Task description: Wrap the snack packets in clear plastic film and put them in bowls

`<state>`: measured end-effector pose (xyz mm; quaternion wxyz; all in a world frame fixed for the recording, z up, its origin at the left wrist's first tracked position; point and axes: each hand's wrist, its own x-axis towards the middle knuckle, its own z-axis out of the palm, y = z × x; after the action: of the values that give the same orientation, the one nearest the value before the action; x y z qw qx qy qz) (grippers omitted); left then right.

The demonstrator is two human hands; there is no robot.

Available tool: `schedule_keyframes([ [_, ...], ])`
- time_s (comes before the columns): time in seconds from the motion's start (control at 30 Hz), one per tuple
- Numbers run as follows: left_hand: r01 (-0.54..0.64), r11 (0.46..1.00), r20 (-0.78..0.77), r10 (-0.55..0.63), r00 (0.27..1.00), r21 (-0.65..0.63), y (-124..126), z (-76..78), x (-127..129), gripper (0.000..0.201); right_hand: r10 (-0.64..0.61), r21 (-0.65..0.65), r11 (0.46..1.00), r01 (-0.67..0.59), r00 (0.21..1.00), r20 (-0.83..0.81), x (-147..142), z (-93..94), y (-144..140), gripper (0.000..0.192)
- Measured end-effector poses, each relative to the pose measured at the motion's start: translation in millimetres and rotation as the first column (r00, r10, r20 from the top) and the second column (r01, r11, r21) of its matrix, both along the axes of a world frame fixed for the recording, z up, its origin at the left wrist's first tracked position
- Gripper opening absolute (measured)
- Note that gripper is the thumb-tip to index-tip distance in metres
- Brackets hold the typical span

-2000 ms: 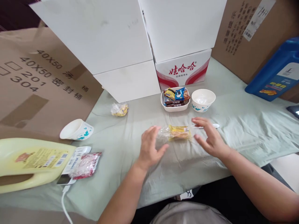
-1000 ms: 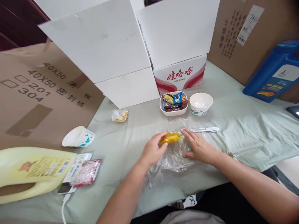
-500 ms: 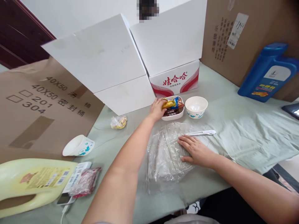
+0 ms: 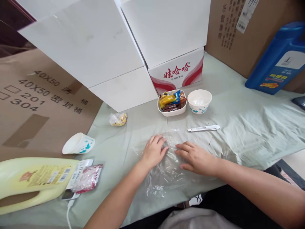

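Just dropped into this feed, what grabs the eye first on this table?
Both hands, left hand and right hand, lie flat on a crumpled clear plastic sheet at the near edge of the green cloth. Behind them a white dish heaped with bright snack packets sits beside an empty bowl. A big blue jug stands far right, a pale yellow jug lies near left.

A crinkled, glossy clear plastic sheet point(image 4: 166, 165) lies on the matt, creased pale-green cloth point(image 4: 250, 127), with shiny foil snack wrappers point(image 4: 170, 100) in a smooth white tray point(image 4: 172, 112) at twelve o'clock, a glossy blue plastic jug point(image 4: 278, 60) at two, and matt brown cardboard point(image 4: 35, 101) at nine.
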<state>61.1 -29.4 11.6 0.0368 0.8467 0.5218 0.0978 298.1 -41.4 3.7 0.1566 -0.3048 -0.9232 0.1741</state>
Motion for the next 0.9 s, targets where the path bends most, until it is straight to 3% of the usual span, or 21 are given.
schedule_keyframes([
  [0.1, -0.039, 0.999, -0.016, 0.039, 0.999, 0.024, -4.1, -10.4, -14.0, 0.032, -0.101, 0.003, 0.995, 0.101, 0.995, -0.028, -1.4, -1.6, 5.2, 0.039],
  [0.2, 0.041, 0.999, -0.024, -0.041, 0.999, -0.006, -6.1, -13.6, -14.3, 0.038, -0.213, 0.001, 0.977, 0.214, 0.972, -0.100, 1.7, -2.4, 14.9, 0.030],
  [0.33, 0.098, 0.995, 0.004, -0.098, 0.995, -0.027, -10.3, -18.5, -7.5, 0.043, -0.547, -0.022, 0.837, 0.547, 0.836, -0.040, 24.7, -3.0, 38.6, 0.025],
  [0.47, 0.073, 0.997, 0.001, -0.073, 0.997, -0.012, -14.8, -22.6, -5.0, 0.043, -0.689, 0.068, 0.724, 0.686, 0.725, 0.016, 46.4, -5.0, 60.5, 0.027],
  [0.53, 0.095, 0.996, -0.003, -0.095, 0.996, -0.002, -18.0, -23.0, -2.9, 0.044, -0.669, 0.106, 0.733, 0.672, 0.741, -0.063, 41.8, -7.2, 62.4, 0.031],
  [0.63, 0.161, 0.987, -0.010, -0.161, 0.987, 0.011, -23.6, -22.7, 2.5, 0.045, -0.496, 0.102, 0.855, 0.508, 0.860, -0.120, 18.2, -11.9, 53.3, 0.033],
  [0.73, 0.189, 0.982, -0.009, -0.189, 0.982, 0.011, -28.1, -22.6, 6.8, 0.046, -0.345, 0.052, 0.934, 0.355, 0.929, -0.132, -2.2, -15.8, 41.1, 0.018],
  [0.83, 0.154, 0.988, -0.014, -0.153, 0.988, 0.018, -30.5, -23.1, 7.5, 0.049, -0.381, -0.190, 0.922, 0.339, 0.884, -0.271, -2.3, -18.2, 38.8, 0.007],
  [0.9, 0.138, 0.990, -0.016, -0.138, 0.990, 0.030, -31.3, -23.6, 7.0, 0.050, -0.508, -0.387, 0.842, 0.377, 0.795, -0.330, 7.0, -19.9, 44.7, 0.008],
])
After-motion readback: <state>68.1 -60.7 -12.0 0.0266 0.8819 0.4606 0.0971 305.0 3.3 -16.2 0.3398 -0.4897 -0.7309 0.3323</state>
